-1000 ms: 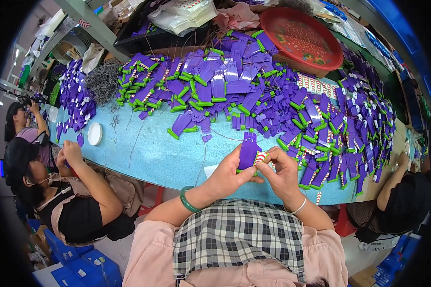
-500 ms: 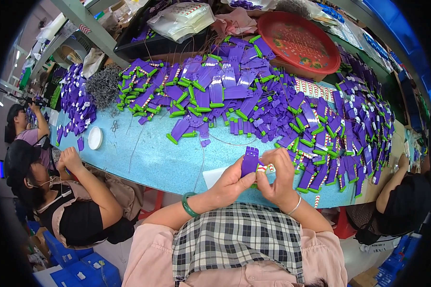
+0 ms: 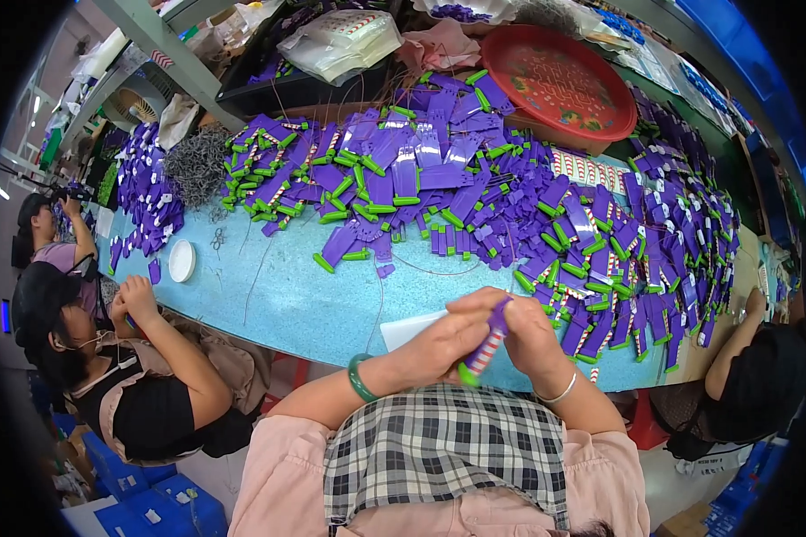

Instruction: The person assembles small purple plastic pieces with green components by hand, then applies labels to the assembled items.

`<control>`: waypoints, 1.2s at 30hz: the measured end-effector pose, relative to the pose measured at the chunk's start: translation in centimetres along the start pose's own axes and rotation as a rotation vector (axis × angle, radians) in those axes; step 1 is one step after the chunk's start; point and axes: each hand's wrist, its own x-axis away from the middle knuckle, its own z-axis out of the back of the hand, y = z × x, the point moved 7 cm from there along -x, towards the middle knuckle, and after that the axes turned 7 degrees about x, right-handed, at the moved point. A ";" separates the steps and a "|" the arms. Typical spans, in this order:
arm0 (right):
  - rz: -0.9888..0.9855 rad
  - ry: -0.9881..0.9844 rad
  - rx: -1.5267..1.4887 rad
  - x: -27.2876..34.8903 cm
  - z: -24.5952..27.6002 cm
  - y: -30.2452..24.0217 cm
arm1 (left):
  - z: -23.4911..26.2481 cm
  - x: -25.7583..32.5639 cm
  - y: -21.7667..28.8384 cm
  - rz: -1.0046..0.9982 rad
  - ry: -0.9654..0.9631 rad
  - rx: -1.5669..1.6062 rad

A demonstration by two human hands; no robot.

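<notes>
Above the table's near edge, my two hands are together around a purple plastic piece. It stands tilted, with a green end low down and a red-and-white striped strip along its narrow side. My left hand, a green bangle at its wrist, is closed on the piece from the left. My right hand presses on it from the right near the upper end. The fingers hide part of the piece. Beside my left hand lies a white sheet, and a heap of like purple and green pieces spreads beyond.
A red round tray sits behind the heap, near a sheet of striped stickers. Farther left are a white dish and a tangle of grey wire parts. Co-workers sit on both sides. Some thin wires stick out of the heap.
The purple piece has been turned, so its striped side and green end now face me. Both hands have closed in around it; my right fingers have left the striped strip.
</notes>
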 end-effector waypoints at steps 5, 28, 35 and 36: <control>0.020 0.219 -0.127 0.1 2.2 -0.6 | -1.8 4.1 9.0 -1.228 0.218 -1.243; -0.400 -0.265 -0.133 3.7 -0.6 3.1 | -2.7 5.4 5.3 -1.357 0.026 -1.538; 0.322 0.197 0.770 2.7 2.3 0.5 | 0.4 0.6 5.5 -0.667 0.156 -0.933; 0.102 0.248 0.661 3.2 4.1 3.1 | 2.3 -0.2 5.4 -0.650 0.204 -0.964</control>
